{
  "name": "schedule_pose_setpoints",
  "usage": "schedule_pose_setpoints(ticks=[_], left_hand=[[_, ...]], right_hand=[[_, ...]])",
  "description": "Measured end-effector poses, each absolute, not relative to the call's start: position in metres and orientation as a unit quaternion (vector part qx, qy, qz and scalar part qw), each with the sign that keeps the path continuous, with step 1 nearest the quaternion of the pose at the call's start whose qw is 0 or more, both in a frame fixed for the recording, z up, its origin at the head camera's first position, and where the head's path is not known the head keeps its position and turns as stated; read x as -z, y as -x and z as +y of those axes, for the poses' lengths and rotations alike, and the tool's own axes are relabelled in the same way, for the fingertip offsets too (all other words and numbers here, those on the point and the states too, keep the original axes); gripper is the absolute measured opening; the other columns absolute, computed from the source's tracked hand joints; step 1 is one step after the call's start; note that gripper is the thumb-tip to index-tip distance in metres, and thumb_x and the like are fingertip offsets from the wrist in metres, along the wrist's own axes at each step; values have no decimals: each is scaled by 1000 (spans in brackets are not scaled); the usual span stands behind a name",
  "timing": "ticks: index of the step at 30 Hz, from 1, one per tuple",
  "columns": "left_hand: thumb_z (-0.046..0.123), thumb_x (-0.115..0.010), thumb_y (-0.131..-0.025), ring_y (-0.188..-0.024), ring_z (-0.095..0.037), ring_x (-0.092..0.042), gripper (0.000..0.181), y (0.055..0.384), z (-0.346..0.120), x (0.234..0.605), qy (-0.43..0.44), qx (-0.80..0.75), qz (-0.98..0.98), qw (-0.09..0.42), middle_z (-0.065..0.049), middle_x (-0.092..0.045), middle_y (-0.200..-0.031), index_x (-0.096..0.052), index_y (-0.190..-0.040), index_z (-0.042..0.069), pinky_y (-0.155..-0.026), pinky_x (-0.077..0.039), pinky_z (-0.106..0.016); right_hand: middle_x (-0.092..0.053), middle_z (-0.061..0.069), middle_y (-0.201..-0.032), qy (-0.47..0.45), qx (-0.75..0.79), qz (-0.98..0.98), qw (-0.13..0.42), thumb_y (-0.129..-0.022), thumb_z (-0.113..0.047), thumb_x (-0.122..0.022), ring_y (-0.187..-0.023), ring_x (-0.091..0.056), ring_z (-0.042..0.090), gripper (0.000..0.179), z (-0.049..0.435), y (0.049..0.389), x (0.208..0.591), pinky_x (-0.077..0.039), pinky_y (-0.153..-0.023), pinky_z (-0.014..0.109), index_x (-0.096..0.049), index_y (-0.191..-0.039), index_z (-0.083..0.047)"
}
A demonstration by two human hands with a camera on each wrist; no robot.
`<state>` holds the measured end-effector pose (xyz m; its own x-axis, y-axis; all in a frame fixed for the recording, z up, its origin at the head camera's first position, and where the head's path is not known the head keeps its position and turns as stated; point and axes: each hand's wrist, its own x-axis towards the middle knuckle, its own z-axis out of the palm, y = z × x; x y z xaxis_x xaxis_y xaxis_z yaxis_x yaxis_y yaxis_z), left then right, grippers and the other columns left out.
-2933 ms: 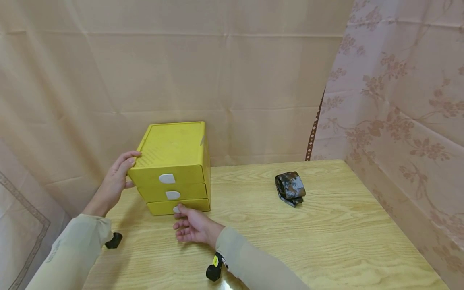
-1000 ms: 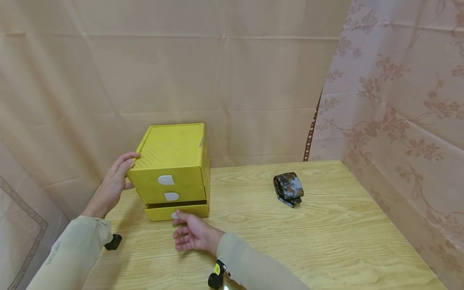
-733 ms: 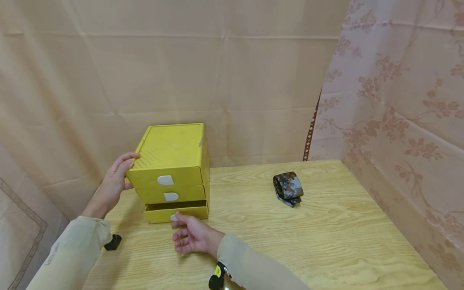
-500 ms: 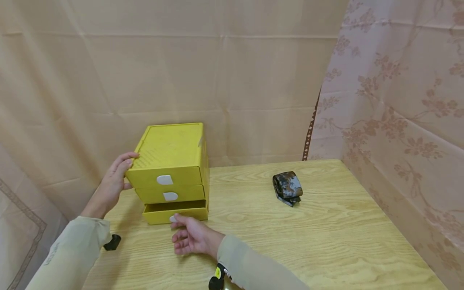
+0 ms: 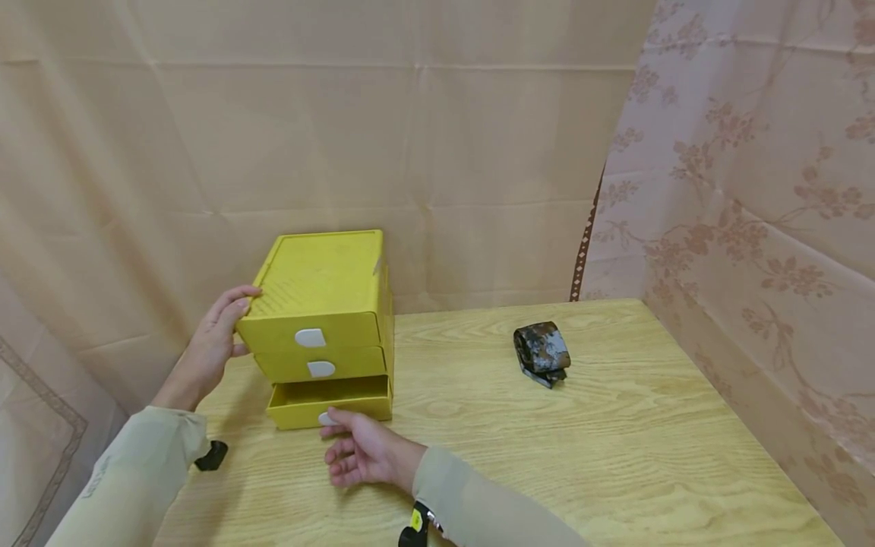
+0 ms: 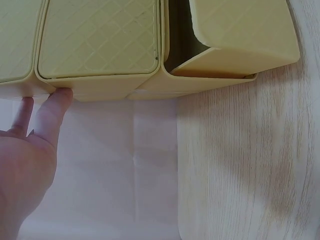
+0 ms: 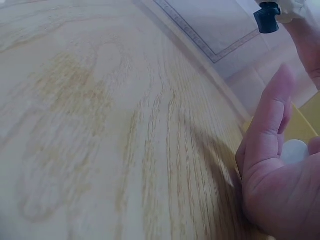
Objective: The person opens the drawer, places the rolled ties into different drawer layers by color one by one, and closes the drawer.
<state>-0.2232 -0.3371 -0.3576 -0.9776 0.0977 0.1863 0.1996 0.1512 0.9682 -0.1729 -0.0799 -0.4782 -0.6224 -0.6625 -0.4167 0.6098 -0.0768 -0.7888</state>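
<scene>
A yellow three-drawer box (image 5: 321, 273) stands on the table at the left, a white tab handle on each drawer. Its bottom drawer (image 5: 294, 416) is pulled partly out, and the part of its inside that shows holds nothing visible. My right hand (image 5: 372, 452) pinches that drawer's white handle (image 5: 324, 418) between thumb and forefinger, the other fingers loose below it. The handle (image 7: 295, 151) also shows beside the fingers in the right wrist view. My left hand (image 5: 212, 342) rests against the box's left side and top edge; its fingertips touch the side wall in the left wrist view.
A dark camouflage-patterned rolled bundle (image 5: 542, 352) lies on the wooden table (image 5: 581, 456), right of the box. Beige curtain (image 5: 478, 190) hangs behind and a floral curtain (image 5: 759, 251) on the right. Black wrist-camera mounts (image 5: 212, 456) stick out below both sleeves.
The bottom drawer has slid out of the box toward me from fully closed, my right hand moving back with its handle. My left hand stays on the box; the bundle lies where it was.
</scene>
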Motion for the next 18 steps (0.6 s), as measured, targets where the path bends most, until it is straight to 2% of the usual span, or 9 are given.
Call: schedule_pose_setpoints(ticks=[14,18], left_hand=[[39,-42,-110,-101,-9,-60,30,223,-337,358,97,643,-758,40,5,-44,-132,-50,-135,26,-73,-57,-30],[40,-42,-110,-101,-8,-60,30,223,-338,358,93,643,-760,40,5,-43,-133,-50,-136,26,-73,-57,-29]], right_hand=[[-57,3,-73,32,724,525,447,-102,-52,-51,-58,-55,14,44,-79,163,473,-54,-57,30,-57,-113,-10],[-58,2,-73,33,719,523,455,-102,-52,-49,-57,-55,14,44,-78,160,471,-55,-56,32,-56,-114,-10]])
